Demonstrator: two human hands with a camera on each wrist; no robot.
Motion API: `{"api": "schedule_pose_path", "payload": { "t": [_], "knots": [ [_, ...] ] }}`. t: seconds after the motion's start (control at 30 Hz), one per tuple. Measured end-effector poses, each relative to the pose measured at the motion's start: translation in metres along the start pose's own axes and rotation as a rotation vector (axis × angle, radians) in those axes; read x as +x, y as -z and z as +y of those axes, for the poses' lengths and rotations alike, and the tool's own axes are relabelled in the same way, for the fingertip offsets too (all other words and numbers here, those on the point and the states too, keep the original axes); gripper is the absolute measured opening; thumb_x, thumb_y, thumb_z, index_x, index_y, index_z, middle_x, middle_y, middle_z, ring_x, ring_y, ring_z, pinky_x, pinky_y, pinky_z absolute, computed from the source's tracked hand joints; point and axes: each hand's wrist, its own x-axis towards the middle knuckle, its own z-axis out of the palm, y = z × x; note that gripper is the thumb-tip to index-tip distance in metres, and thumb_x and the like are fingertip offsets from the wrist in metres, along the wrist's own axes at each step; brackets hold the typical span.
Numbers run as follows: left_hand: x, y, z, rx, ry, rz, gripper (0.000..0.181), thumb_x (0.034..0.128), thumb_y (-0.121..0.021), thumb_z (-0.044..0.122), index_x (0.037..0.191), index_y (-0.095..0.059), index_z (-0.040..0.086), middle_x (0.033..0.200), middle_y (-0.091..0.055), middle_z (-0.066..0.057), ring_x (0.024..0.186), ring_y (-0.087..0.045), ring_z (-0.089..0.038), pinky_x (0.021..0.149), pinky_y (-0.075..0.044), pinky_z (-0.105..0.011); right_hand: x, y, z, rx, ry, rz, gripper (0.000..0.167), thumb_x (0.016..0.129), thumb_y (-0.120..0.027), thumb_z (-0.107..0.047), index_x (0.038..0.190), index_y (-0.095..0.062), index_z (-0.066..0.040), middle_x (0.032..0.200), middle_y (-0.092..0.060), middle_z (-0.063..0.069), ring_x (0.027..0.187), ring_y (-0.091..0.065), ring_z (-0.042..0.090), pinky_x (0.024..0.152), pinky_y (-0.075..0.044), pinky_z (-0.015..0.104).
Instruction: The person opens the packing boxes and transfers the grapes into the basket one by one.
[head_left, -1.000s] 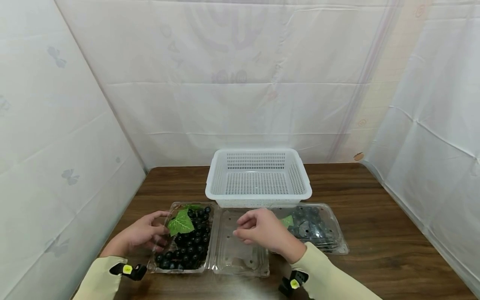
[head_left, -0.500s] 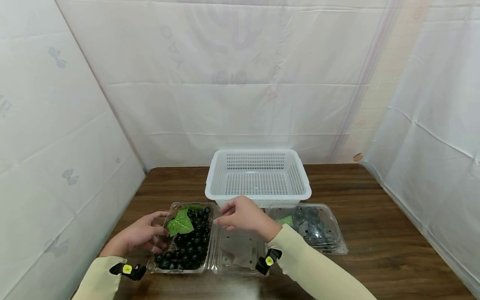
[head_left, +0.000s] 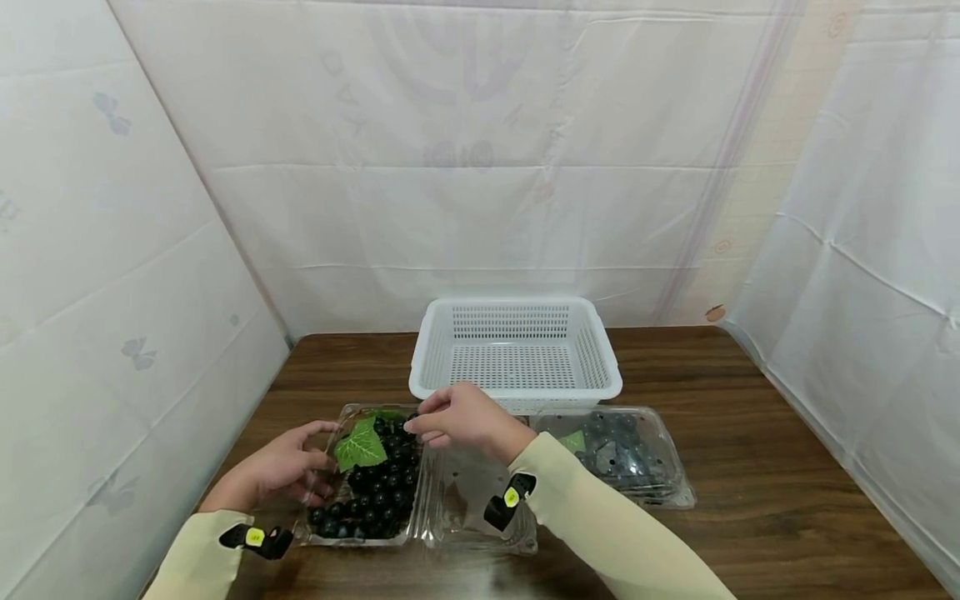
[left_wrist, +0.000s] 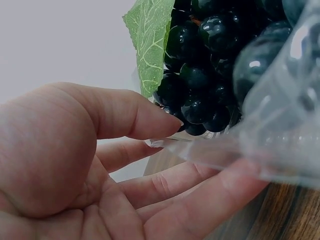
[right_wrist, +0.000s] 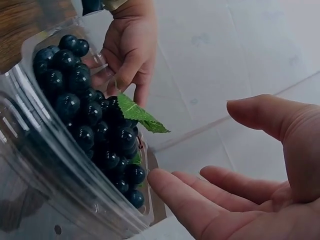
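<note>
A clear plastic clamshell box (head_left: 424, 533) lies unfolded on the table, its lid (head_left: 480, 517) flat to the right. In its left half is a bunch of dark grapes (head_left: 386, 492) with a green leaf (head_left: 362, 444) on top. My left hand (head_left: 288, 467) grips the box's left wall; in the left wrist view the thumb lies at the rim and the fingers outside the wall. My right hand (head_left: 468, 421) hovers at the bunch's far right side. In the right wrist view its thumb and fingers stand apart with nothing between them, fingertips close to the grapes (right_wrist: 95, 120).
A white plastic basket (head_left: 517, 392) with slotted walls stands behind the boxes. To the right sits a second, closed clamshell box (head_left: 660, 450) with dark grapes and a leaf inside. White cloth sheets (head_left: 480, 208) hang behind and beside the brown wooden table (head_left: 772, 467).
My right hand has moved left from over the lid to the grapes in the left half of the box. The left hand has stayed in place at the box's wall.
</note>
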Motion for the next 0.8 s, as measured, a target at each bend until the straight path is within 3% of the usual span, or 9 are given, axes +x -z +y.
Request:
{"api": "schedule_pose_path", "payload": {
  "t": [0.33, 0.47, 0.53, 0.57, 0.63, 0.67, 0.73, 0.8],
  "knots": [
    [0.000, 0.000, 0.001, 0.001, 0.008, 0.002, 0.068, 0.1034, -0.049, 0.004, 0.161, -0.014, 0.001, 0.115, -0.064, -0.023, 0.076, -0.073, -0.033, 0.067, -0.063, -0.051, 0.015, -0.005, -0.001, 0.003, -0.060, -0.024, 0.052, 0.088, -0.082, -0.027, 0.129, -0.064, 0.001, 0.118, -0.072, 0.010, 0.109, -0.073, 0.034, 0.087, -0.063, 0.037],
    [0.000, 0.000, 0.001, 0.001, 0.013, 0.001, 0.068, 0.1034, -0.049, 0.004, 0.161, -0.014, 0.001, 0.114, -0.064, -0.023, 0.076, -0.074, -0.033, 0.067, -0.063, -0.051, 0.020, -0.011, -0.003, -0.031, -0.085, -0.014, 0.056, 0.087, -0.083, -0.028, 0.130, -0.063, 0.001, 0.126, -0.067, 0.011, 0.103, -0.074, 0.031, 0.085, -0.064, 0.039],
    [0.000, 0.000, 0.001, -0.001, 0.015, 0.000, 0.067, 0.1034, -0.048, 0.004, 0.161, -0.014, 0.001, 0.114, -0.064, -0.022, 0.076, -0.074, -0.032, 0.068, -0.063, -0.051, 0.023, -0.013, -0.003, -0.048, -0.099, -0.010, 0.058, 0.086, -0.084, -0.029, 0.132, -0.063, -0.001, 0.113, -0.068, 0.006, 0.089, -0.074, 0.024, 0.079, -0.064, 0.037],
    [0.000, 0.000, 0.001, -0.001, 0.015, 0.000, 0.067, 0.1035, -0.048, 0.004, 0.161, -0.014, 0.001, 0.114, -0.064, -0.022, 0.076, -0.074, -0.032, 0.068, -0.063, -0.051, 0.024, -0.015, -0.003, -0.057, -0.105, -0.008, 0.052, 0.086, -0.084, -0.029, 0.127, -0.065, -0.003, 0.099, -0.066, 0.002, 0.078, -0.071, 0.019, 0.074, -0.063, 0.035],
    [0.000, -0.001, 0.002, -0.001, 0.016, 0.000, 0.067, 0.1034, -0.048, 0.004, 0.161, -0.014, 0.001, 0.114, -0.065, -0.022, 0.076, -0.073, -0.032, 0.068, -0.063, -0.051, 0.027, -0.017, -0.002, -0.059, -0.119, -0.016, 0.028, 0.087, -0.083, -0.028, 0.097, -0.068, -0.007, 0.072, -0.051, -0.004, 0.057, -0.053, 0.011, 0.059, -0.053, 0.030],
    [0.000, -0.001, 0.002, -0.001, 0.017, 0.000, 0.068, 0.1034, -0.048, 0.004, 0.161, -0.013, 0.001, 0.114, -0.065, -0.022, 0.076, -0.073, -0.032, 0.068, -0.063, -0.052, 0.029, -0.019, -0.002, -0.061, -0.122, -0.016, 0.026, 0.087, -0.083, -0.027, 0.081, -0.063, -0.011, 0.063, -0.041, -0.006, 0.051, -0.042, 0.010, 0.055, -0.046, 0.030],
    [0.000, -0.001, 0.002, -0.001, 0.020, 0.002, 0.068, 0.1032, -0.049, 0.004, 0.161, -0.013, 0.001, 0.113, -0.065, -0.022, 0.076, -0.073, -0.033, 0.068, -0.063, -0.052, 0.031, -0.022, -0.001, -0.079, -0.128, -0.014, 0.047, 0.088, -0.082, -0.027, 0.062, -0.043, -0.020, 0.053, -0.025, -0.007, 0.048, -0.026, 0.012, 0.053, -0.039, 0.030],
    [0.001, -0.001, 0.003, 0.000, 0.024, 0.005, 0.068, 0.1031, -0.049, 0.004, 0.161, -0.013, 0.001, 0.113, -0.065, -0.022, 0.076, -0.073, -0.033, 0.068, -0.063, -0.052, 0.034, -0.025, -0.002, -0.099, -0.135, -0.006, 0.063, 0.088, -0.081, -0.029, 0.059, -0.026, -0.022, 0.052, -0.023, -0.007, 0.046, -0.031, 0.012, 0.053, -0.045, 0.030]
  ]
}}
